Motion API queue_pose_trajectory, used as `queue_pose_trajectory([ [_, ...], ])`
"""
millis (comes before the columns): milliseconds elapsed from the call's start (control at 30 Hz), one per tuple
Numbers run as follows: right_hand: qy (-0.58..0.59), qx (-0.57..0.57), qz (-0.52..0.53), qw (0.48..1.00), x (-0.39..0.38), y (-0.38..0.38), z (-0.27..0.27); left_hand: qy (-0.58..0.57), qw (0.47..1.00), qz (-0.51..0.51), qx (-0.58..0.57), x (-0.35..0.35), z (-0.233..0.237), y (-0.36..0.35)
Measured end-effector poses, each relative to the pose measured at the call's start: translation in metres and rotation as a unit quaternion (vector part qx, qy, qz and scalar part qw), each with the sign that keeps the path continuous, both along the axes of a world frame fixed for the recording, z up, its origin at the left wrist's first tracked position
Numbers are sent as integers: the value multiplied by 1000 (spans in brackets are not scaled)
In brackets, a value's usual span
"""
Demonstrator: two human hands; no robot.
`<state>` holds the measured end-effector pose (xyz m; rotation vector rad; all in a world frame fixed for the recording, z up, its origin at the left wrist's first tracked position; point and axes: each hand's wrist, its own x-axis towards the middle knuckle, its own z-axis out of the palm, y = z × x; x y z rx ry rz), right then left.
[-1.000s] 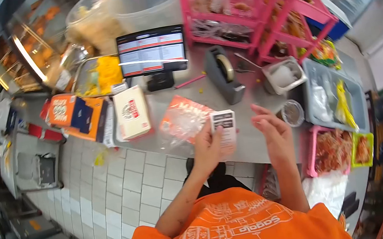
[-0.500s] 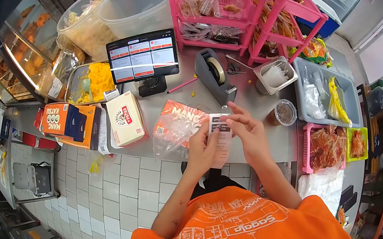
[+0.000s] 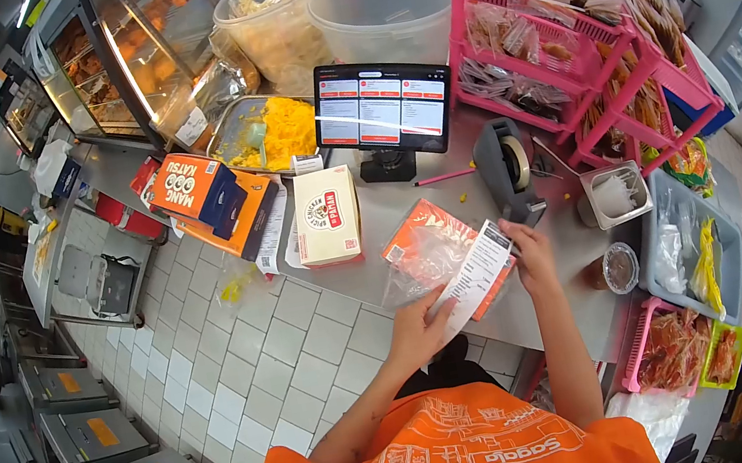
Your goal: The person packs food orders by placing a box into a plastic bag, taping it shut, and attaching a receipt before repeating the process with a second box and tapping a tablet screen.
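A long white printed receipt (image 3: pixel 476 270) is held slantwise between my hands, its printed side facing up. My left hand (image 3: pixel 420 329) pinches the lower end between thumb and fingers. At the upper right corner, my right hand (image 3: pixel 531 254) has its fingers closed on the paper's edge. Beneath the receipt, and partly hidden by it, lies an orange printed package (image 3: pixel 426 220) with crumpled clear plastic (image 3: pixel 424 265) over its left side. Just beyond my right hand stands a dark tape dispenser (image 3: pixel 506 171) with a roll of tape in it.
A white chicken box (image 3: pixel 326 217), a tablet (image 3: pixel 383 112) on a stand and a tray of yellow food (image 3: pixel 275 128) stand toward the back. Pink baskets (image 3: pixel 548 55) rise at the back right. Nearer right are a metal container (image 3: pixel 617 192), a lidded cup (image 3: pixel 615 269) and a grey bin (image 3: pixel 694 251).
The receipt has gone from hanging upright to a slant, its upper end now leaning right. My right hand has moved from its top to its right corner. The whole view has turned left.
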<state>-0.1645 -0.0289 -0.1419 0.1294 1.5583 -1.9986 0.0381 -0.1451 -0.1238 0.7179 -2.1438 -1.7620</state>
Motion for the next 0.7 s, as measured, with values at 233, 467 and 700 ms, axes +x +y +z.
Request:
queue_pose_trajectory([
  [233, -130, -38, 24, 990, -9, -2, -33, 89, 995, 40, 24, 1, -8, 0],
  [467, -144, -26, -13, 989, 3, 10, -42, 11, 997, -6, 80, 10, -18, -6],
  [700, 108, 211, 58, 970, -4, 9, -40, 79, 985, -15, 154, 9, -56, -5],
])
